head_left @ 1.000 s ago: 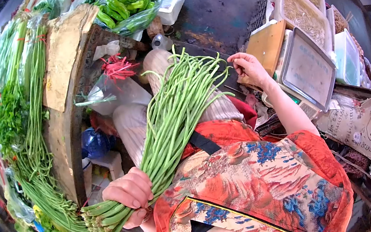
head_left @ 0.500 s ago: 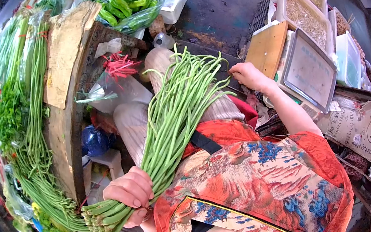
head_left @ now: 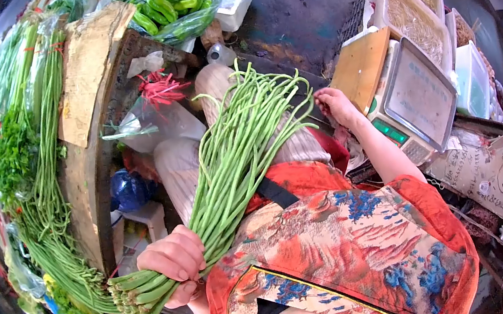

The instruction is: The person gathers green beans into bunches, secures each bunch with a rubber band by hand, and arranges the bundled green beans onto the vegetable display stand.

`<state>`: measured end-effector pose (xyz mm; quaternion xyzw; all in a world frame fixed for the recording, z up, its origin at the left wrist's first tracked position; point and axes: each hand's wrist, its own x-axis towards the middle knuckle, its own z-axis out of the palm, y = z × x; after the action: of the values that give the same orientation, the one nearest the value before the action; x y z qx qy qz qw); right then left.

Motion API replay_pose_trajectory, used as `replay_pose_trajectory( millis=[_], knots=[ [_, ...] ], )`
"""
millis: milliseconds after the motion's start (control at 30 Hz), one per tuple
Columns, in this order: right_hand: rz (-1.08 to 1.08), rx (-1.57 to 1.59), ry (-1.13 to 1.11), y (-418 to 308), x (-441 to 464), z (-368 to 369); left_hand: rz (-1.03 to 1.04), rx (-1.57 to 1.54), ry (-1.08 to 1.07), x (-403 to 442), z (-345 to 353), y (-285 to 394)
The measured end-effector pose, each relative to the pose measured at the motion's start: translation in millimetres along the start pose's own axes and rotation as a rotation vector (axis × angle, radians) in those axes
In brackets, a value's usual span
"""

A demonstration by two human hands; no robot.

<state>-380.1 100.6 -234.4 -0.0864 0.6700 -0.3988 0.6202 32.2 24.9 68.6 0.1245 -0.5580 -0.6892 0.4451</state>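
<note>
My left hand (head_left: 173, 262) is wrapped around the stem end of a thick bundle of long green beans (head_left: 241, 152). The bundle lies slanting across my lap, its loose thin tips pointing up and to the right. Beside those tips is my right hand (head_left: 337, 106), a little apart from them, with its fingers curled and pressed together. Whatever may be between those fingertips is too small to make out.
At right, a scale (head_left: 419, 95) with a metal pan stands beside a wooden board (head_left: 365, 70) and white tubs (head_left: 415, 18). Left is a wooden stall edge (head_left: 87, 199) with more long beans (head_left: 62, 248). Green peppers (head_left: 172, 4) sit in a bag at the top.
My right hand has drawn slightly right, away from the bean tips, and its fingers are more curled. More of the scale's lit display shows. My left hand and the bundle have barely shifted.
</note>
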Motion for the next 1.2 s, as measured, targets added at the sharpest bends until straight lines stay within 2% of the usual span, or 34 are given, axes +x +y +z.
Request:
replay_pose_trajectory(
  millis=[100,167,200,300,467,600,667,700,767,833,900,1033,1200],
  knots=[
    [-0.057,0.071,-0.04,-15.2,-7.2,18.7,-0.025,0.013,-0.014,2.6,1.4,1.4],
    [-0.008,0.204,-0.041,-18.1,-5.3,24.7,-0.024,0.011,-0.033,2.7,0.9,2.1],
    [-0.026,0.22,-0.125,-16.7,-3.0,22.2,-0.031,0.021,-0.021,1.8,1.8,3.1],
    [-0.049,0.253,-0.198,-11.3,1.4,21.2,-0.036,0.024,-0.011,0.5,2.2,2.5],
    [-0.083,0.111,-0.128,-4.2,5.4,19.1,-0.017,0.017,-0.011,1.7,1.7,1.3],
    [-0.095,0.134,-0.078,-8.8,10.3,19.0,0.001,0.011,0.006,-0.1,2.3,-0.4],
    [0.002,0.119,0.062,-20.5,12.8,22.5,0.009,0.008,0.016,-0.5,3.6,-0.5],
    [0.0,0.118,0.062,-17.4,26.0,17.0,0.007,0.013,0.029,-0.4,4.6,-0.1],
    [0.095,0.35,0.096,-5.1,58.6,-0.9,0.01,0.019,0.041,-0.1,6.2,-0.3],
    [0.096,0.369,0.099,-20.3,54.1,-1.2,0.039,0.0,0.077,-0.9,7.9,-1.8],
    [-0.005,0.528,0.176,-38.4,47.1,7.1,0.033,0.003,0.098,-1.3,10.3,-1.4],
    [-0.145,0.607,-0.029,-76.4,35.9,9.8,0.059,-0.027,0.154,-6.0,11.8,-5.4],
    [-0.314,0.353,-0.146,-139.6,11.8,54.3,0.021,-0.03,0.128,0.4,13.3,0.5]
  ],
)
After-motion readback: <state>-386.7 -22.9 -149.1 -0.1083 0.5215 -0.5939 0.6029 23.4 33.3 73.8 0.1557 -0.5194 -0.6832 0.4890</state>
